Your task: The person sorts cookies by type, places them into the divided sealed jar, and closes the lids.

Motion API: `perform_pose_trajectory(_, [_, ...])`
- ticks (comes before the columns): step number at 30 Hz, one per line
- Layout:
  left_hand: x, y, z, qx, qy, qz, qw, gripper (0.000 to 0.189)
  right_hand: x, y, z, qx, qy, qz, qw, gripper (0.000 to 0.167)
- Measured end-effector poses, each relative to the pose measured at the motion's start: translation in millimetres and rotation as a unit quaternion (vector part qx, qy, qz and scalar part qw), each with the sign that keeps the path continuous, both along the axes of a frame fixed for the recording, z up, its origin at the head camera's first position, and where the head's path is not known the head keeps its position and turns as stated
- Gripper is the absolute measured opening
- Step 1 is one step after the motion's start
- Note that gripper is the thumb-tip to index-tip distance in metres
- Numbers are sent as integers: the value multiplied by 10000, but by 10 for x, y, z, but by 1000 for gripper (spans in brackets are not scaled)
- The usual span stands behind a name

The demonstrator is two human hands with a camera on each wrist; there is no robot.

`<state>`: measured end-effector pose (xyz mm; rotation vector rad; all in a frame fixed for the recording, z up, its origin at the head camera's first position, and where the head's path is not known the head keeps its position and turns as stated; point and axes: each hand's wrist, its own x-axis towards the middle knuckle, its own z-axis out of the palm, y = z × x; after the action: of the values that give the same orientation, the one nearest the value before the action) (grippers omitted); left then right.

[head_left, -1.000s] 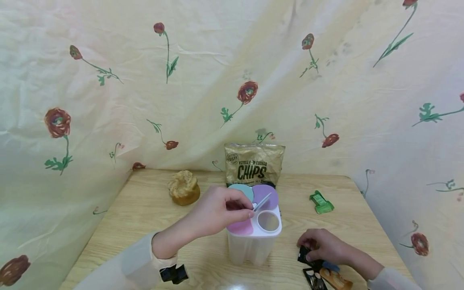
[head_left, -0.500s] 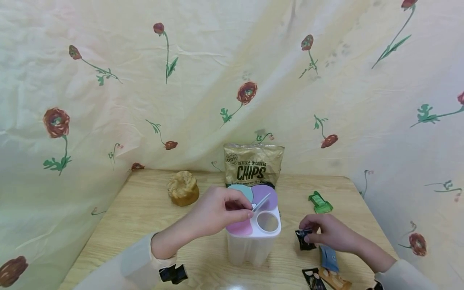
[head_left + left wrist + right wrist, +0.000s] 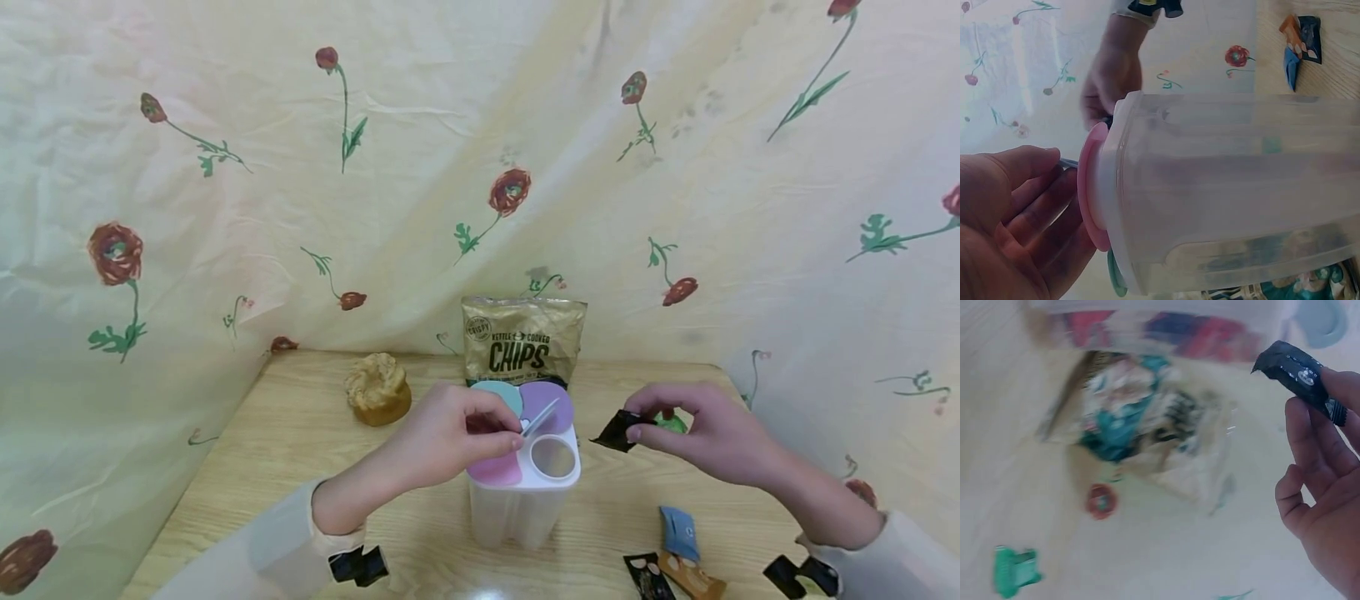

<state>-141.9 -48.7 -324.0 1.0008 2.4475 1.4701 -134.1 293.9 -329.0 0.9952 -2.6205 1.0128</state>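
Observation:
A clear container [image 3: 517,517] with a white top stands in the middle of the table. Its top has round lids: teal [image 3: 497,393], purple [image 3: 551,404] and pink [image 3: 495,471]. The front right opening [image 3: 553,457] is uncovered. My left hand [image 3: 442,433] pinches a thin pale lid [image 3: 542,417], raised and tilted beside that opening. To the right of the container, my right hand [image 3: 712,433] pinches a small black wrapped packet [image 3: 615,431] above the table. White print shows on the packet [image 3: 1297,375] in the right wrist view.
A gold chips bag [image 3: 521,342] stands behind the container. Back left sits a brown bun-like thing [image 3: 378,389]. A green packet [image 3: 672,423] lies partly behind my right hand. Blue [image 3: 679,533], orange [image 3: 693,575] and black [image 3: 648,575] packets lie front right.
My right hand has lifted the black packet off the table and carried it up and away from the other packets. My left hand holds the pale lid in the same place.

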Motion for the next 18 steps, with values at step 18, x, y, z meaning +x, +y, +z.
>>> perform_pose_trajectory(18, [-1, 1, 4, 38, 14, -28, 10000, 7, -29, -540, 124, -355, -114, 959, 9947, 24])
